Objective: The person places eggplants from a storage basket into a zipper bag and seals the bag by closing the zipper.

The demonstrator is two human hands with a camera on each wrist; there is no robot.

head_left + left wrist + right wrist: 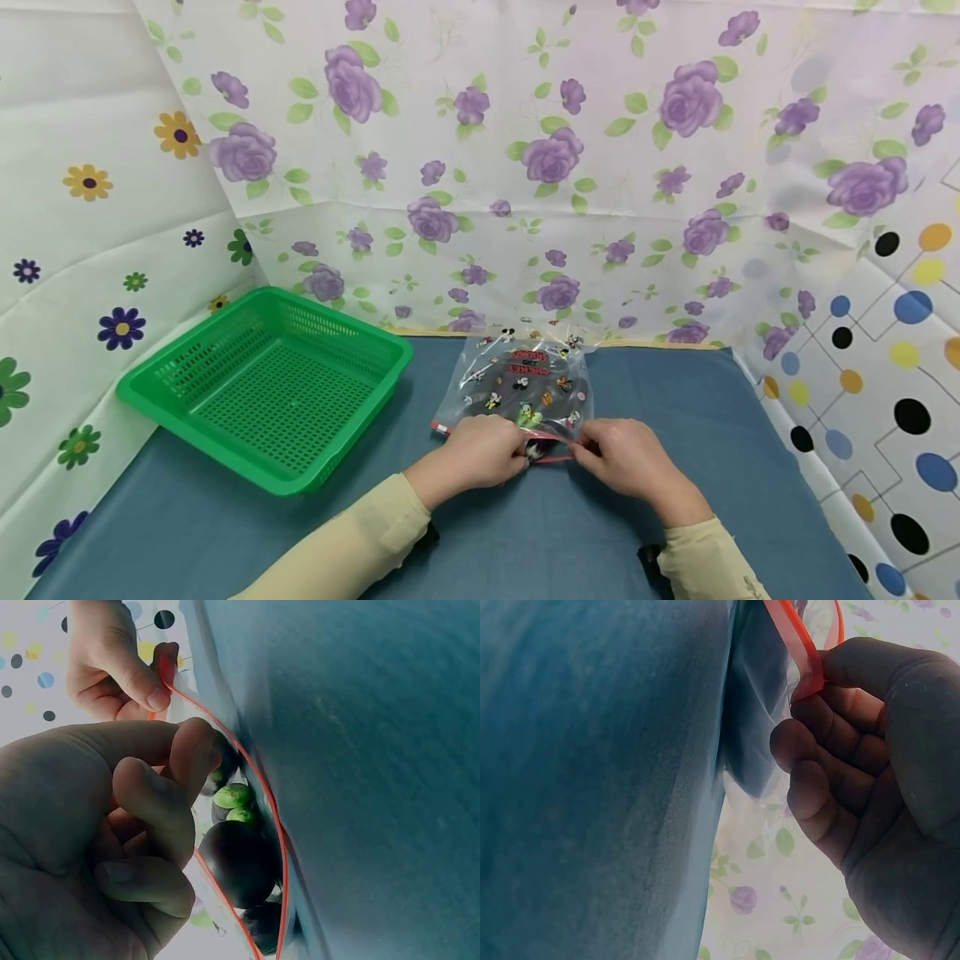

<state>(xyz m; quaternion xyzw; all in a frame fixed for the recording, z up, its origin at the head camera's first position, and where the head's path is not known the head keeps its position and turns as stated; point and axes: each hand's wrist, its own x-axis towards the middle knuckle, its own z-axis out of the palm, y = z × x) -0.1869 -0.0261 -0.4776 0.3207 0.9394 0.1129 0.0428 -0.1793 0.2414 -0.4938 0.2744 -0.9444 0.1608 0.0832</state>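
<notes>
A clear zip bag (551, 392) with cartoon prints and a red zip edge lies flat on the blue cloth, its mouth parted towards me. My right hand (626, 458) pinches the red edge at the mouth's right end, thumb against forefinger. At the mouth's left part, my left hand (486, 450) grips the bag's edge with curled fingers; its exact hold is partly hidden. Through the opening, the left wrist view shows dark, glossy rounded items (238, 862) and small bright green pieces (232, 795) inside. Their kind is unclear.
A green plastic basket (300, 479) with perforated sides stands to the left on the blue cloth (720, 433). Floral sheeting (495, 167) rises behind the table, and a dotted sheet (885, 375) hangs at the right.
</notes>
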